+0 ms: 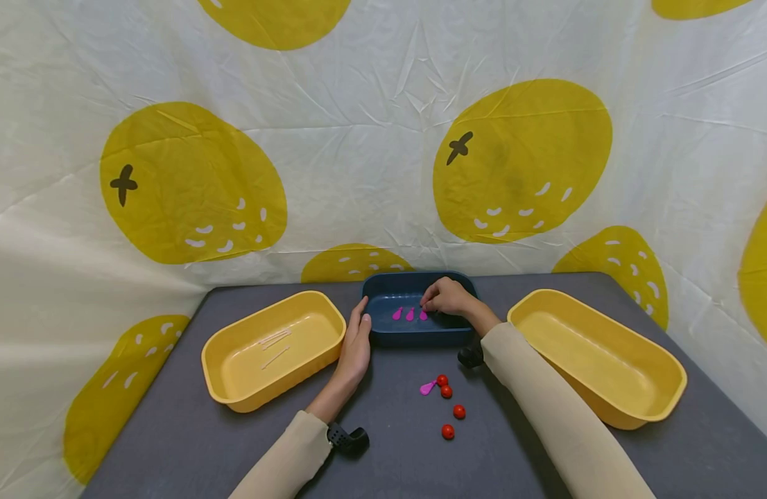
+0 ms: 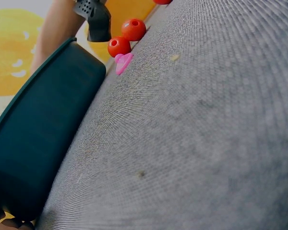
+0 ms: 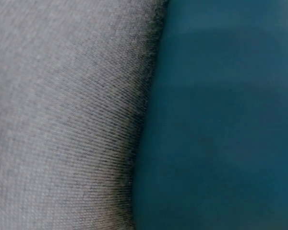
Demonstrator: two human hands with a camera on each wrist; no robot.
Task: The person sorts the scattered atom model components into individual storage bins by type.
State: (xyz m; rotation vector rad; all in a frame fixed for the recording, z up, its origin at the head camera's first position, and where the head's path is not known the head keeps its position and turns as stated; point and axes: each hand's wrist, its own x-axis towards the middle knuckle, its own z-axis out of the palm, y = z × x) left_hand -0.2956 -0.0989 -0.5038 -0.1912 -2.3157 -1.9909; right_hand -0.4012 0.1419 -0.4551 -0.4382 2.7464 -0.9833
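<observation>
A dark blue tray stands at the table's far middle. Inside it, three small pink balloons, flat and teardrop-shaped with narrow necks, lie in a row. My right hand reaches over the tray's right side, its curled fingertips pinching the neck of the rightmost balloon. Along the tray's left end my left hand rests with fingers extended. Another pink balloon lies on the table in front, beside several red beads. The right wrist view shows only tray wall and cloth.
To the left, a yellow tray holds several thin pale sticks. A second yellow tray is at the right, beside my right forearm. Grey cloth covers the table, and a lemon-printed curtain hangs behind it.
</observation>
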